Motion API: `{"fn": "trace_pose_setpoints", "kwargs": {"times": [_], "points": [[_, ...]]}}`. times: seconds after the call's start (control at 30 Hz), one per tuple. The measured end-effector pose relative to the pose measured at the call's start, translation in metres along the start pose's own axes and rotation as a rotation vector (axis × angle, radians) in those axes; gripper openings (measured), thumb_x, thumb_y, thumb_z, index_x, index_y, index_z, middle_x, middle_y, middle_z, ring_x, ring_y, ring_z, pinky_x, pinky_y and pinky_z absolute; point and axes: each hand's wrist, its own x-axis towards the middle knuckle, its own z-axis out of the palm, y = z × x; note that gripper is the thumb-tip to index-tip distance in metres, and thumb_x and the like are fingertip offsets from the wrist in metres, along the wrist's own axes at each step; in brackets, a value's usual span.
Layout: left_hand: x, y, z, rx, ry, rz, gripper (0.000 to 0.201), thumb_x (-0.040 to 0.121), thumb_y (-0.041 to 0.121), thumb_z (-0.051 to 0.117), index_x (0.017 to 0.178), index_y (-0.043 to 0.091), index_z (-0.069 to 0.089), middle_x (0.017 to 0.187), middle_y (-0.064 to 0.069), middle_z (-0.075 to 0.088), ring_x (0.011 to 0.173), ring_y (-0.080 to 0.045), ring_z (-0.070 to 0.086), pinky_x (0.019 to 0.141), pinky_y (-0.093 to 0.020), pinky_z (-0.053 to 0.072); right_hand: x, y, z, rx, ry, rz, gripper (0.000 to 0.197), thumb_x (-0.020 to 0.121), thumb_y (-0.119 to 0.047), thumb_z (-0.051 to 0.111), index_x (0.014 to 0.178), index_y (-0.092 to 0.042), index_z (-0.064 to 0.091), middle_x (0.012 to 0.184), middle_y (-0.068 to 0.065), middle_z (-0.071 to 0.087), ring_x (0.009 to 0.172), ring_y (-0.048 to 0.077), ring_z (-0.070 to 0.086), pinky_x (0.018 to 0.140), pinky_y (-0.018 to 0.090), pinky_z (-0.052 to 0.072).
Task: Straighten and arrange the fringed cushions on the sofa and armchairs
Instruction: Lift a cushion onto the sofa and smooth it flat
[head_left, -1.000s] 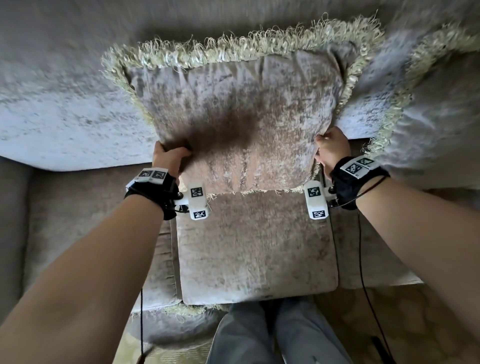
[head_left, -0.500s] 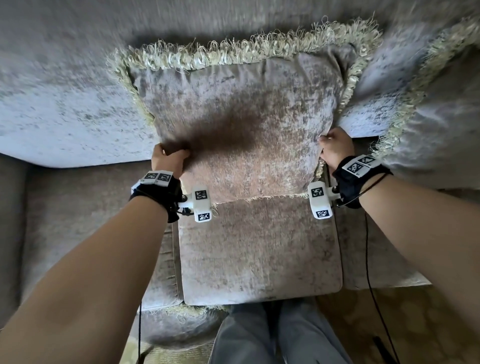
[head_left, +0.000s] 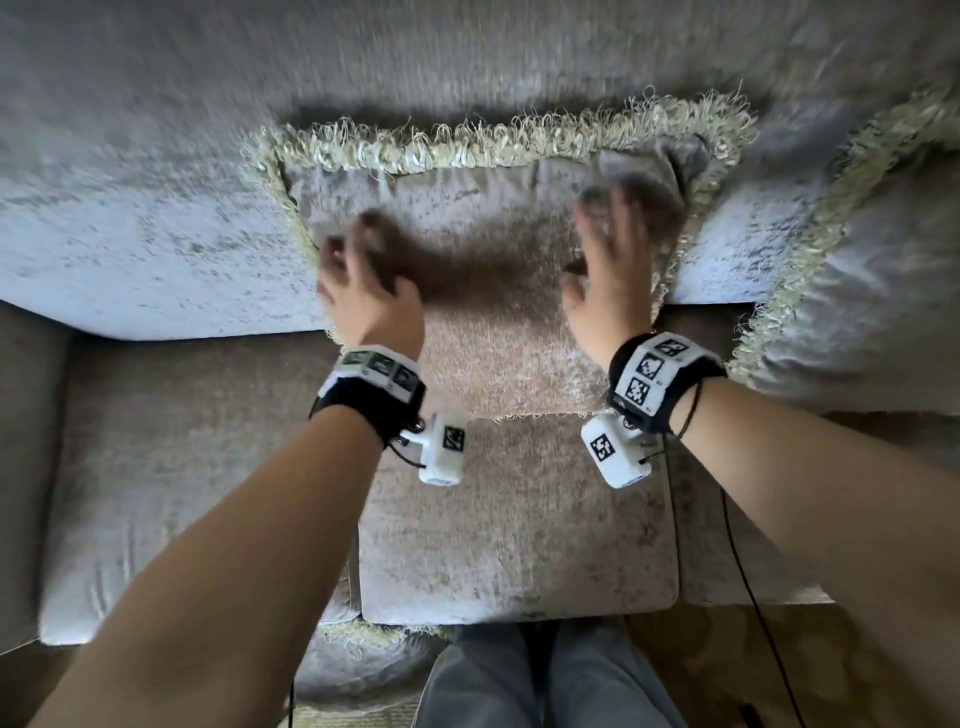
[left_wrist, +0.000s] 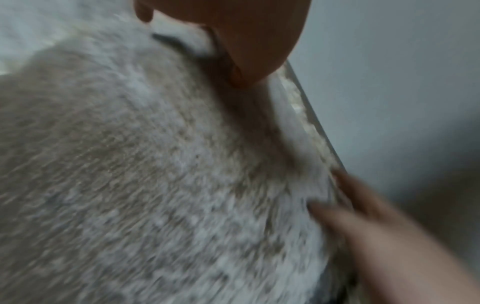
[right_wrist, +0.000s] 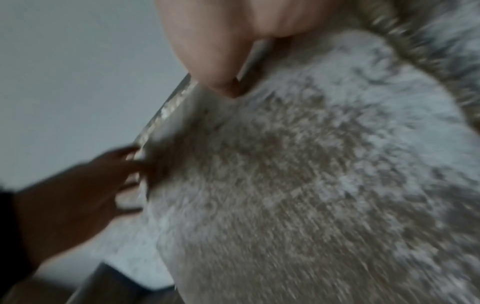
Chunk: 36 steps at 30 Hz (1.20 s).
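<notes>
cushion (head_left: 483, 291), velvet w/ pale fringe, stands upright on sofa seat (head_left: 514, 540), leaning on sofa backrest (head_left: 145, 208), approx centre of head view. left hand (head_left: 363, 291) lies on its left part, fingers spread & straight, blurred; right hand (head_left: 613, 270) on its right part, fingers spread, nothing gripped. second fringed cushion (head_left: 852, 291) just beside, to the right, against the backrest. person's trouser legs (head_left: 545, 680) at bottom edge. left wrist view: blurry; velvet face of the cushion fills frame, left thumb (left_wrist: 249, 47) over it, right hand's fingers at its far fringed edge. right wrist view: same, mirrored; right thumb (right_wrist: 215, 55) over the velvet, left hand's fingers spread at the opposite edge; contact can't be told thru blur.
</notes>
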Motion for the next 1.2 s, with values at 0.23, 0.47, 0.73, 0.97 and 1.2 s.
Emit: {"fn": "trace_pose_setpoints", "kwargs": {"times": [0.23, 0.47, 0.73, 0.97, 1.2], "points": [[-0.003, 0.002, 0.046, 0.309, -0.023, 0.279, 0.078, 0.083, 0.034, 0.048, 0.153, 0.039, 0.015, 0.164, -0.012, -0.002, 0.151, -0.035, -0.003, 0.12, -0.056, 0.001, 0.012, -0.018, 0.033, -0.256, -0.185, -0.193, 0.072, 0.093, -0.03, 0.05, 0.155, -0.031, 0.014, 0.165, 0.006, 0.001, 0.15, 0.04, 0.001, 0.122, 0.054, 0.007], [0.048, -0.016, 0.048, 0.503, -0.059, 0.318, 0.071, 0.095, 0.058, 0.02, 0.155, 0.029, -0.005, 0.165, -0.004, -0.006, 0.152, -0.03, -0.004, 0.121, -0.054, 0.004, 0.04, 0.026, 0.036, -0.343, -0.17, -0.31, 0.071, 0.096, -0.058, 0.036, 0.156, -0.026, 0.014, 0.164, 0.006, 0.011, 0.152, 0.027, 0.01, 0.123, 0.049, 0.008], [0.057, -0.025, 0.046, 0.47, -0.076, 0.268, 0.076, 0.096, 0.061, 0.011, 0.155, 0.016, -0.004, 0.165, 0.0, -0.005, 0.152, -0.019, -0.003, 0.122, -0.05, 0.005, 0.046, 0.06, 0.018, -0.29, -0.146, -0.129, 0.063, 0.1, -0.048, 0.029, 0.156, -0.027, 0.01, 0.165, 0.004, 0.007, 0.152, 0.024, 0.005, 0.122, 0.051, 0.004], [0.051, -0.049, 0.025, 0.253, -0.115, -0.112, 0.07, 0.099, 0.056, 0.016, 0.156, 0.019, -0.001, 0.165, 0.0, -0.004, 0.152, -0.021, -0.003, 0.121, -0.052, 0.004, 0.013, 0.056, 0.007, -0.075, 0.007, 0.16, 0.066, 0.097, -0.042, 0.033, 0.156, -0.017, 0.015, 0.164, 0.01, 0.013, 0.151, 0.031, 0.012, 0.12, 0.052, 0.017], [-0.037, -0.064, 0.026, 0.087, -0.189, -0.036, 0.022, 0.084, 0.013, 0.05, 0.103, 0.013, 0.062, 0.091, -0.008, 0.065, 0.077, -0.025, 0.06, 0.067, -0.031, 0.047, -0.055, -0.005, 0.02, 0.259, -0.233, -0.065, 0.039, 0.089, -0.002, 0.051, 0.125, -0.014, 0.058, 0.118, 0.004, 0.058, 0.099, 0.014, 0.058, 0.088, 0.031, 0.054]]}}
